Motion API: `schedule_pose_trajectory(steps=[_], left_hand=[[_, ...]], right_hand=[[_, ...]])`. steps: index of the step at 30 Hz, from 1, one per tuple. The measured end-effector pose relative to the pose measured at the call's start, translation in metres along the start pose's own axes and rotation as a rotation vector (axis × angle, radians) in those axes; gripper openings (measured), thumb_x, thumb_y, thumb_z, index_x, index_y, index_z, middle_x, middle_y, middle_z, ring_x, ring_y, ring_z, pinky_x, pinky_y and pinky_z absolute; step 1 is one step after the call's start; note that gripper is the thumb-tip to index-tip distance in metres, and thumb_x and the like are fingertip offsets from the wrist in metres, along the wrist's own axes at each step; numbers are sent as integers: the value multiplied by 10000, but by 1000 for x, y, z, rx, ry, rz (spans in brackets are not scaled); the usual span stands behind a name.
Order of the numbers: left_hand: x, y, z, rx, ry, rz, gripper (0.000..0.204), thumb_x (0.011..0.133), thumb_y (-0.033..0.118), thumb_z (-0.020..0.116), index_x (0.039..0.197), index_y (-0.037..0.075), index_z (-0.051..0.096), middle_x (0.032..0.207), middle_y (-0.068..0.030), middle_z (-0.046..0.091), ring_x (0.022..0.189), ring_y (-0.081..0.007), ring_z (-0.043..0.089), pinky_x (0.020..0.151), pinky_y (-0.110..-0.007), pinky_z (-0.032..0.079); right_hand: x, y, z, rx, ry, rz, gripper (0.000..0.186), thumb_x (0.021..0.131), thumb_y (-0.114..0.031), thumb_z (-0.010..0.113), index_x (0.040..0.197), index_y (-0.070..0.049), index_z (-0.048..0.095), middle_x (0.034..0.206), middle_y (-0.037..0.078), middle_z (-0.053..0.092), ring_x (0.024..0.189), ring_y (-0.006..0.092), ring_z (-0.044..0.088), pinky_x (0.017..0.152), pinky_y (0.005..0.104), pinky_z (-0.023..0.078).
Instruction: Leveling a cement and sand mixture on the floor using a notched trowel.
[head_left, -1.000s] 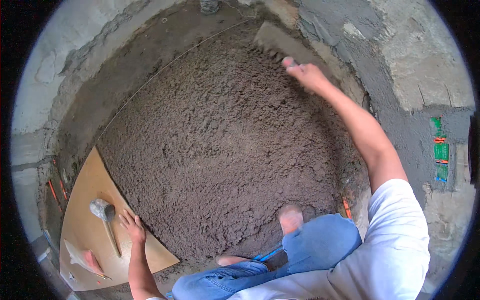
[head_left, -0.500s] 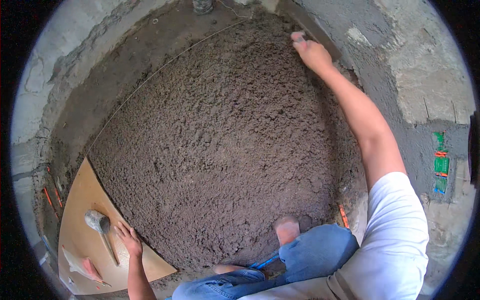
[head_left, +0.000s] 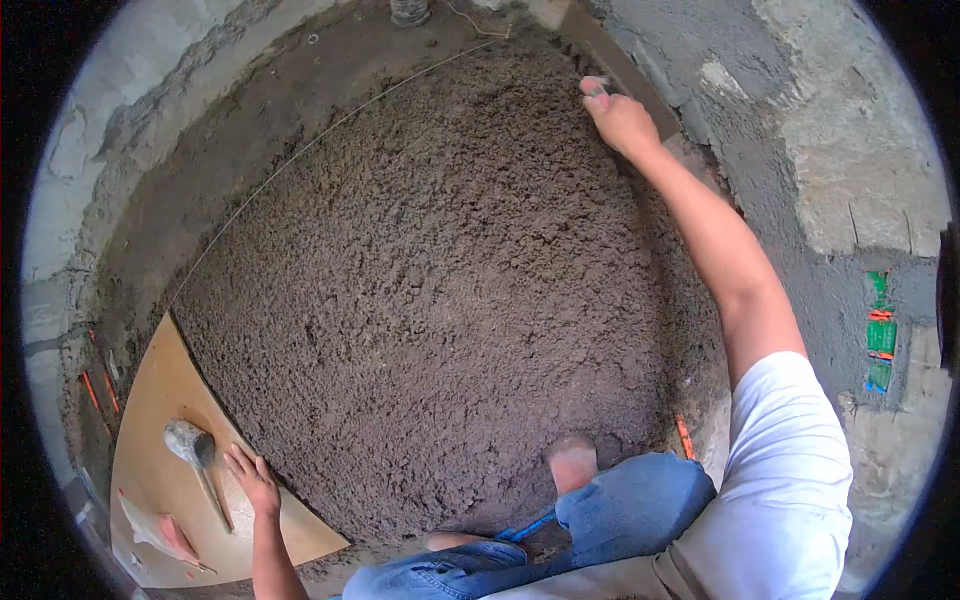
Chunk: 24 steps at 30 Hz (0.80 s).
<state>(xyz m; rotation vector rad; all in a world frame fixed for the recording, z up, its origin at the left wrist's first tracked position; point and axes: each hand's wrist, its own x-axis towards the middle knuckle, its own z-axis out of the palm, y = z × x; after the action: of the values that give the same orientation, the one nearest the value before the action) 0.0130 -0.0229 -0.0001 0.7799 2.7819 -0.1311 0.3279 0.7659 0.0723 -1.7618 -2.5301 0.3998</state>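
My right hand [head_left: 623, 128] grips the handle of a wide flat trowel [head_left: 625, 60], whose blade lies along the upper right edge of a bed of damp, crumbly brown mortar [head_left: 420, 280]. Down at the lower left my left hand [head_left: 255, 478] rests with fingers spread on a beige tile [head_left: 160, 400], near its edge beside the mortar. Just left of that hand lie a mallet [head_left: 188, 440] with a grey head and a plastic bag [head_left: 150, 525] with something pink, both on the tile.
A thin string [head_left: 320, 135] runs over the mortar's left part, and a grey pipe [head_left: 408, 10] stands at the top. Rough concrete walls [head_left: 830, 130] surround the bed, with green boxes [head_left: 880, 340] at the right. My bare feet [head_left: 572, 462] are at the bottom.
My right hand and trowel moved up and right toward the wall edge, then shifted slightly down in the picture. My left hand stays on the tile, which sits slightly further left in view.
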Motion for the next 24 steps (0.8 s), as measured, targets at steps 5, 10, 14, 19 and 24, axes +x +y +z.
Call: schedule_pose_trajectory(steps=[5,10,14,19,24], left_hand=[[5,12,3,-40,-23,-21,579,962,267,404,1449,80,152,1486,-250,67,1373,-392,99,1117,-434,97],[4,1,7,33,-33,-2,584,964,280,398,1449,75,145,1487,-247,65,1378,-379,96,1118,-437,81],[6,3,7,19,-51,6,592,966,307,387,1448,71,138,1486,-249,63,1380,-377,87,1118,-443,78],[4,-5,3,51,-54,21,590,967,308,386,1450,75,140,1488,-245,55,1380,-382,82,1115,-449,88],[4,3,6,-29,-66,-29,593,967,323,382,1453,87,137,1494,-235,42,1379,-385,83,1116,-433,112]], right_hand=[[15,-18,17,181,-29,49,618,837,-526,443,954,47,643,949,277,627,975,395,596,847,439,453],[27,-46,4,337,-222,182,601,797,-491,487,999,57,634,1050,269,604,1069,392,552,914,416,426],[10,-10,1,244,-54,40,583,801,-513,504,890,43,657,879,247,645,820,333,653,764,394,495],[2,4,-5,315,-127,-105,618,775,-572,534,708,38,607,636,174,624,558,282,630,654,383,503],[64,0,-8,285,-127,44,674,777,-574,524,876,80,654,888,251,647,879,340,643,797,401,483]])
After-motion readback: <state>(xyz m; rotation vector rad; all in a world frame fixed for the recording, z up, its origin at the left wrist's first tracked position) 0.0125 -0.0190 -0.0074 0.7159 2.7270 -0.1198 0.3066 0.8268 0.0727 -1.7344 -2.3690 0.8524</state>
